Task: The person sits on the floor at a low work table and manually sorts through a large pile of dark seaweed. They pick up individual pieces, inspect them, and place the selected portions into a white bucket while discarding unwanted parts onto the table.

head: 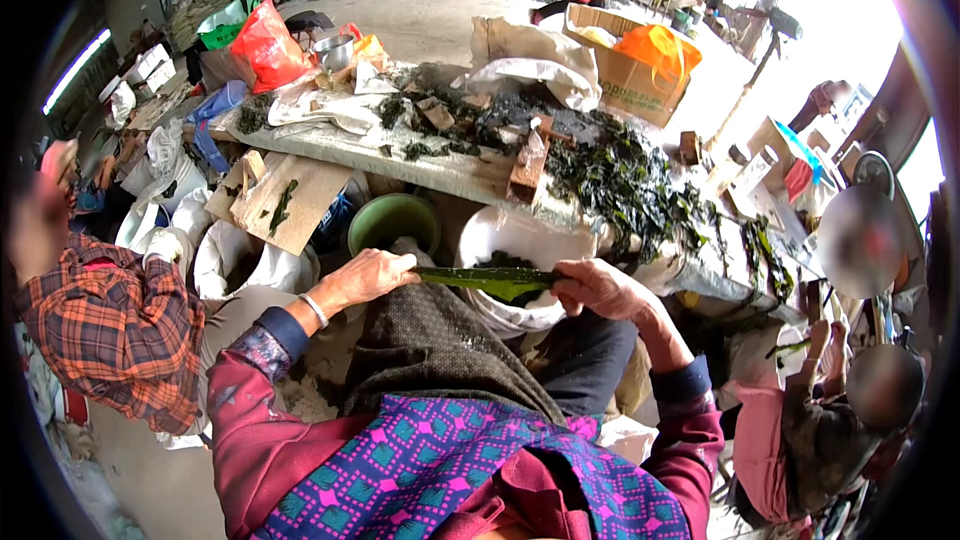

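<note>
A dark green strip of seaweed (484, 277) is stretched level between my two hands above my lap. My left hand (367, 279) pinches its left end, and a pale bracelet circles that wrist. The strip's right end is gripped by my right hand (600, 288). Beneath the strip stands a white-lined container (525, 229) with dark seaweed inside. A green plastic bucket (395, 216) is just beyond my left hand. On the worktable ahead lies a large heap of wet seaweed (637, 191), beside a wooden block (528, 165).
A wooden board (289, 199) with a seaweed scrap lies left of the bucket, above an open white sack (247, 259). A red plastic bag (270, 49) and a cardboard box (634, 82) stand at the far side. People sit close by at left and right.
</note>
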The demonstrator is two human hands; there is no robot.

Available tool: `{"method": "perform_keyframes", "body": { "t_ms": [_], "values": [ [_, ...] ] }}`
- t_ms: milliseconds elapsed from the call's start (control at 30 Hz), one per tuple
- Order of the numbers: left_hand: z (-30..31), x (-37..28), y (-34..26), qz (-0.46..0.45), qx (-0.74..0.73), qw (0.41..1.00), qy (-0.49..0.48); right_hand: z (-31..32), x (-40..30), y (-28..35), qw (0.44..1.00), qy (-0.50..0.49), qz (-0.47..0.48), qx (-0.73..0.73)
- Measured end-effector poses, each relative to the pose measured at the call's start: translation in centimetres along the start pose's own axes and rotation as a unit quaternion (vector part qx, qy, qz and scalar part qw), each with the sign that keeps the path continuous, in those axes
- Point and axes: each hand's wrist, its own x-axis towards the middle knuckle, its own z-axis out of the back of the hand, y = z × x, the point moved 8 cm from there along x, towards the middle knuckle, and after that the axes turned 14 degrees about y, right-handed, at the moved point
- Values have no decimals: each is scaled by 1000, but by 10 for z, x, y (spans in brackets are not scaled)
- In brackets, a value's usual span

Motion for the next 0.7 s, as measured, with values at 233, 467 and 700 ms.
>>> {"method": "perform_keyframes", "body": {
  "t_ms": [233, 467, 700],
  "values": [
    [20, 81, -113, -234, -438, 868, -16, -25, 16, 49, 932, -140, 84, -323],
    [-29, 103, -137, -106, -554, 767, 306, -8, -32, 51, 935, -148, 73, -314],
    [-37, 124, -126, -64, -527, 809, 252, 18, -52, -16, 901, -246, -1, -359]
  ]
}}
